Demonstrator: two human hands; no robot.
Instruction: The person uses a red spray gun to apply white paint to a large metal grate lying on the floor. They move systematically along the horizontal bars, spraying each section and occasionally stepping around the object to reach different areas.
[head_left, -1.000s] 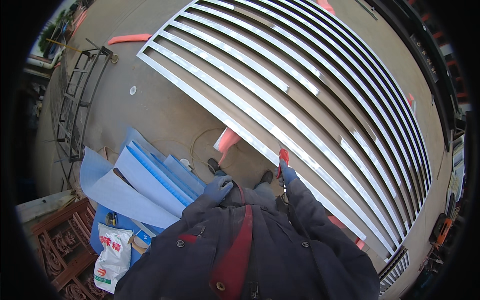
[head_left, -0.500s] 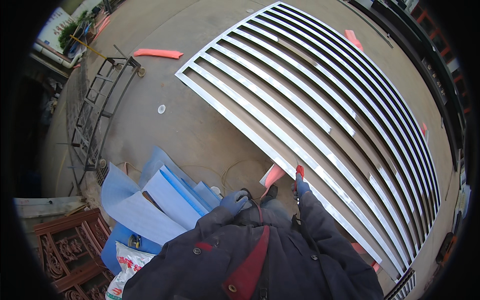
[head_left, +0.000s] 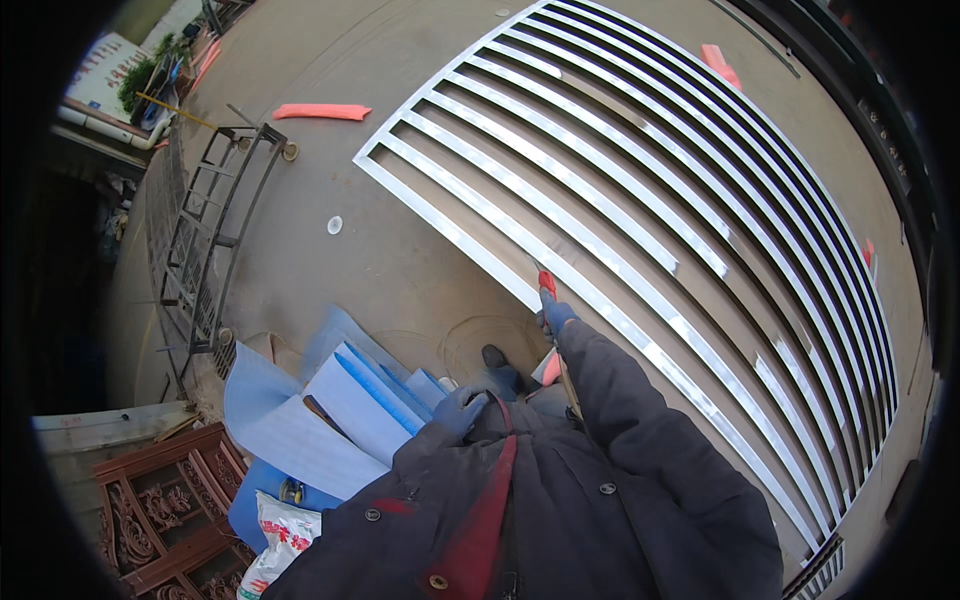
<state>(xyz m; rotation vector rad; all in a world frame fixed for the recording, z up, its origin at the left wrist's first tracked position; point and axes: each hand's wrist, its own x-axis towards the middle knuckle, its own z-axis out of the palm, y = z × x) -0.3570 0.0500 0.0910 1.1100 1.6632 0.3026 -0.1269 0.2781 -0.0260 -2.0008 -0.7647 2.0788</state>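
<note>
My right hand (head_left: pixel 556 316), in a blue-grey glove, is closed round a red tool (head_left: pixel 546 282) with a thin pale tip, its exact kind unclear. A cable (head_left: pixel 570 390) trails from it beside my sleeve. The tool is over the near edge of a large silver metal frame (head_left: pixel 620 310) with long parallel bars, its tip by the gap between the first two bars. My left hand (head_left: pixel 462 411), gloved too, rests against the front of my dark jacket with its fingers curled; what they hold, if anything, is hidden.
Blue-white sheets (head_left: pixel 325 420) lie at my left, with a white printed sack (head_left: pixel 285 540) and brown ornamental metalwork (head_left: pixel 165 510) nearer. A dark metal rack cart (head_left: pixel 215 235) stands at far left. Pink padding (head_left: pixel 320 112) and a white disc (head_left: pixel 335 225) lie on the floor.
My right hand has moved left and away from me along the frame's near edge, carrying the red tool. My left hand stays by my jacket. The whole view has shifted slightly.
</note>
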